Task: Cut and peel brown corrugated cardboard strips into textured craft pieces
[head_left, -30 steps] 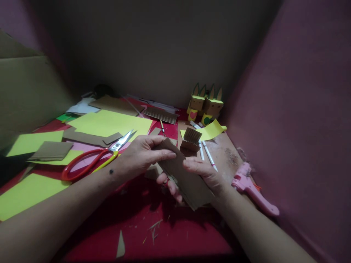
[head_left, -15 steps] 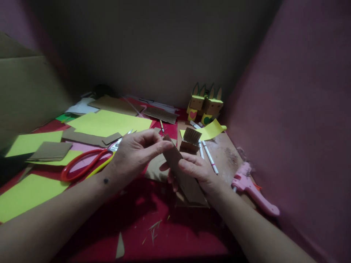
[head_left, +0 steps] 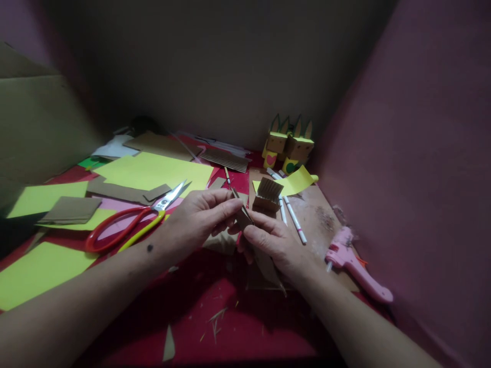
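Note:
A narrow brown cardboard strip [head_left: 264,263] is held between both hands above the red table. The thumb and fingers of my left hand [head_left: 209,212] pinch its far end. Lower down, my right hand [head_left: 270,235] grips the strip's middle, thumb on top and fingers partly hidden beneath. Just past my right hand stands a small folded piece of corrugated cardboard [head_left: 266,204]. Beside my left forearm lie open scissors [head_left: 126,230] with one red and one yellow handle.
On the right, a pink glue gun [head_left: 355,266] rests on a cardboard sheet [head_left: 314,209] with white markers [head_left: 295,220]. Yellow paper [head_left: 157,171] and cardboard pieces [head_left: 71,210] cover the left side. Two cardboard figures [head_left: 287,143] stand at the back. Scraps [head_left: 169,345] lie in front.
The cardboard strip has turned more edge-on, showing less of its broad face. My left hand has moved slightly right and down, uncovering the scissor blades.

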`<action>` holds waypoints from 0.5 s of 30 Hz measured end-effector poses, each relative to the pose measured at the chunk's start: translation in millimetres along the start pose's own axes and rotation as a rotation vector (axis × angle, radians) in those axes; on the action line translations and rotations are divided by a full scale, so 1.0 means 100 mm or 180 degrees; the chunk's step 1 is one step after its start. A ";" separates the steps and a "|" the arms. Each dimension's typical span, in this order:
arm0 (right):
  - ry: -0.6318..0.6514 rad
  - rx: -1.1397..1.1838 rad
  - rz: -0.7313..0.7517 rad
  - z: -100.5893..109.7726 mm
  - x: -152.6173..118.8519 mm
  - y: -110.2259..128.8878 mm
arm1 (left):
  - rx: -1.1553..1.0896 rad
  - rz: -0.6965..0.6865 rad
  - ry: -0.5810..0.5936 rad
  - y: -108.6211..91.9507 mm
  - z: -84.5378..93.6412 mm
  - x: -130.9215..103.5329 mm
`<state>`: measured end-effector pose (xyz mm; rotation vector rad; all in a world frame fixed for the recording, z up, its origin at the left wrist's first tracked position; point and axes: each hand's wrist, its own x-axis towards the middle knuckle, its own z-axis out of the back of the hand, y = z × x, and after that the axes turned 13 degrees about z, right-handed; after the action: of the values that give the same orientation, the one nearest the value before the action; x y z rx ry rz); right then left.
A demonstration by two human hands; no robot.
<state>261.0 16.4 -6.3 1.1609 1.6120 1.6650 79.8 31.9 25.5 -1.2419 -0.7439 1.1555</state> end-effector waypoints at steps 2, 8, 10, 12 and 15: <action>0.0012 0.0029 0.0006 0.01 0.00 -0.01 | -0.0007 0.0000 -0.0024 0.00 0.00 0.00; 0.0065 0.0016 -0.0091 0.01 0.01 -0.02 | 0.0017 -0.0086 -0.0106 -0.04 -0.01 -0.03; 0.0071 0.0053 -0.0120 0.00 0.00 -0.01 | 0.0029 -0.0184 -0.0151 -0.05 -0.02 -0.04; 0.0102 0.0174 -0.0180 0.00 0.00 0.00 | 0.0024 -0.0257 -0.0182 -0.05 -0.03 -0.06; 0.0195 0.0493 -0.0318 -0.01 -0.01 -0.01 | -0.0025 -0.0233 -0.0236 -0.06 -0.04 -0.09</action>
<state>260.4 15.1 -7.7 1.0930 1.8338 1.5491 82.7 22.5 31.5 -1.1740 -0.8433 1.1444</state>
